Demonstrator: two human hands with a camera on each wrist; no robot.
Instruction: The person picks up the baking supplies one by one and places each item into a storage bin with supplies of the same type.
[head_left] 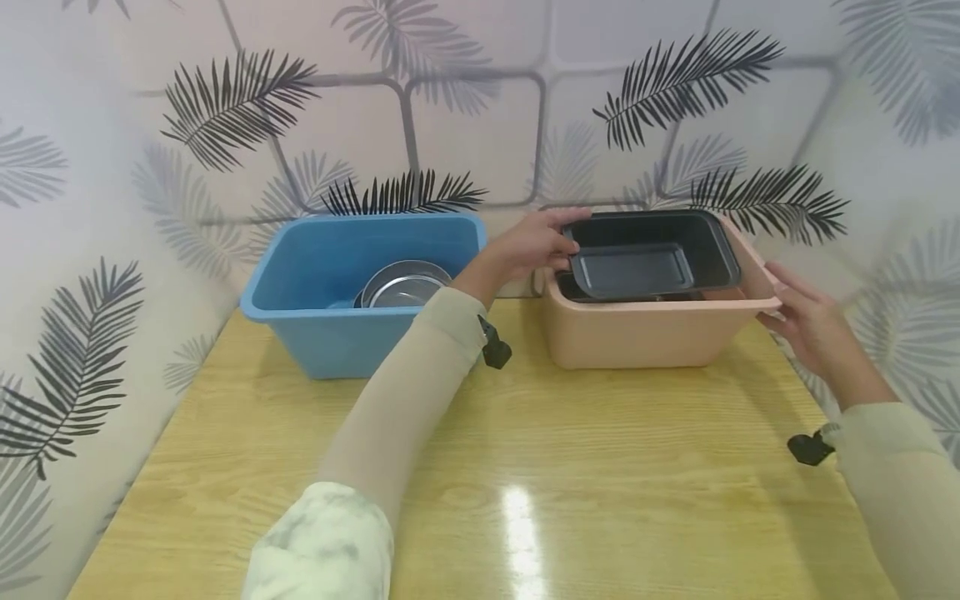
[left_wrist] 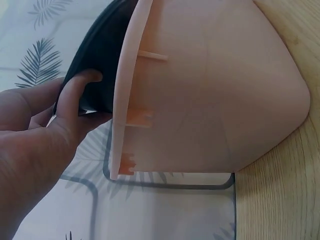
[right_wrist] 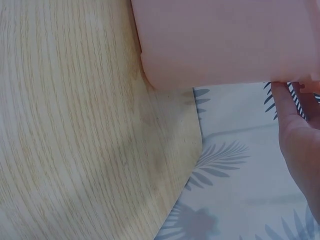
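My left hand (head_left: 536, 242) grips the left end of a black loaf pan (head_left: 637, 267), with the thumb inside the pan. The pan sits tilted in the mouth of a pink plastic bin (head_left: 630, 337), its far side up at the bin's back rim. In the left wrist view the thumb presses the dark pan (left_wrist: 102, 55) just beyond the rim of the pink bin (left_wrist: 200, 90). At the bin's right end, my right hand (head_left: 813, 321) holds the rim, thumb below it. The right wrist view shows that hand (right_wrist: 300, 140) against the pink wall (right_wrist: 225, 45).
A blue bin (head_left: 352, 342) stands to the left, with round metal pans (head_left: 408, 283) inside. Both bins rest at the back of a wooden table (head_left: 465, 467), before a leaf-patterned backdrop (head_left: 480, 108). Other dark items lie beneath the loaf pan in the pink bin.
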